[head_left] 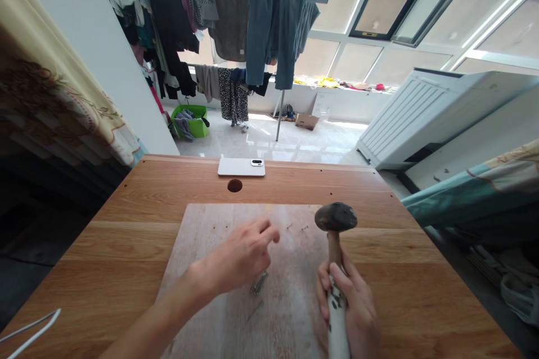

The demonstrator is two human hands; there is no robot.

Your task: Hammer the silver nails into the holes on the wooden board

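My right hand (349,303) is wrapped round the pale, dark-spotted handle of a hammer (336,217), its blunt black head raised over the right edge of a whitish wooden board (219,325). Above the board's middle is my left hand (250,247), fingers curled and closed; whether something small is pinched in them I cannot make out. Just right of its fingertips, a thin nail (289,226) and a second nail (304,229) stand tilted at the board. Below the left hand lie a small pile of nails (259,283) and one loose nail (255,309). Two dark dots mark the board's upper left.
The board lies on a wooden table (387,303). A white phone (241,167) rests near the far edge, behind a round hole (234,185). A white cable (36,331) enters at lower left. Beyond stand a laundry rack (281,118), a green basket (197,123) and a white appliance (416,112).
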